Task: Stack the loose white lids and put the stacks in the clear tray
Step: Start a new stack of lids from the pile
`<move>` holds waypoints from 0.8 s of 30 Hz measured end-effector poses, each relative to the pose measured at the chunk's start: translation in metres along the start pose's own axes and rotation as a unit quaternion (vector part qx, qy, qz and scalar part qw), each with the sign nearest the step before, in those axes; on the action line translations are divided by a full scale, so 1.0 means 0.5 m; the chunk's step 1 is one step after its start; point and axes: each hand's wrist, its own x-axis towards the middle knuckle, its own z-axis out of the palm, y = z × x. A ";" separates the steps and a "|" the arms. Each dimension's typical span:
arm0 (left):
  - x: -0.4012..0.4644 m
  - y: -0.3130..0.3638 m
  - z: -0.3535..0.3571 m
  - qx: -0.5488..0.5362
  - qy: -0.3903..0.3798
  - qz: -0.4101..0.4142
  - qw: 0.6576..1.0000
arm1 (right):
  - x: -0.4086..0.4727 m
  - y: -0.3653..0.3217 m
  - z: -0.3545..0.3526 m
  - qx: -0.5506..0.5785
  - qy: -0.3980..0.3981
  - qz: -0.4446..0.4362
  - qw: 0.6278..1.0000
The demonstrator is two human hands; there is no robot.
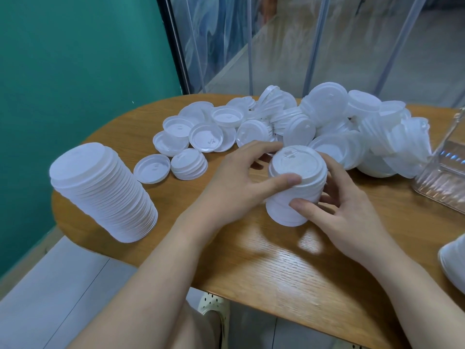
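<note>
A wooden table (264,268) is carrying everything, and beyond the fingertips of both hands a sprawling heap of loose white lids (289,122) is lying scattered, some flat, some on edge, some already nested in short runs. Well out past the left hand (226,187) a tall finished stack (103,190) is standing, leaning slightly. Between the palms a shorter stack (294,187) is being held tilted, its top face turned up; the left hand is curling round its near side with the thumb pressing on the rim, while the right hand (342,207) is cupping the far and lower side, thumb across the bottom lids. To do this well, the person probably needs to be squeezing evenly from both sides and squaring the rims so no lid is sitting crooked before carrying it over. The clear tray (442,172), out beyond the right hand, is being cut off by the frame edge, so its contents are hard to judge; another white object (453,263) by the right forearm is also cropped.
</note>
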 end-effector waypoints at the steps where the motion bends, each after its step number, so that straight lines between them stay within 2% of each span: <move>1: -0.001 -0.007 -0.003 -0.011 0.010 -0.002 1.000 | 0.000 -0.001 0.000 -0.002 0.001 0.001 1.000; 4: -0.003 -0.032 -0.020 -0.002 0.059 -0.025 0.998 | 0.001 -0.004 0.001 -0.006 0.004 0.006 1.000; 7: -0.008 -0.075 -0.042 0.115 0.096 -0.045 0.988 | 0.001 -0.007 0.003 -0.011 0.001 0.014 1.000; 10: -0.009 -0.127 -0.056 0.242 0.132 -0.099 0.956 | 0.001 -0.009 0.004 -0.009 0.000 0.020 1.000; 13: -0.013 -0.162 -0.068 0.288 0.145 -0.189 0.927 | 0.001 -0.008 0.005 -0.006 -0.002 0.023 1.000; 15: -0.015 -0.178 -0.073 0.319 0.137 -0.221 0.911 | 0.001 -0.008 0.005 -0.004 -0.006 0.025 1.000; 20: -0.016 -0.184 -0.073 0.344 0.137 -0.217 0.903 | -0.001 -0.011 0.010 -0.003 -0.013 0.025 1.000; 24: -0.027 -0.177 -0.065 0.296 0.142 -0.199 0.923 | -0.003 -0.014 0.015 -0.013 -0.020 0.023 0.999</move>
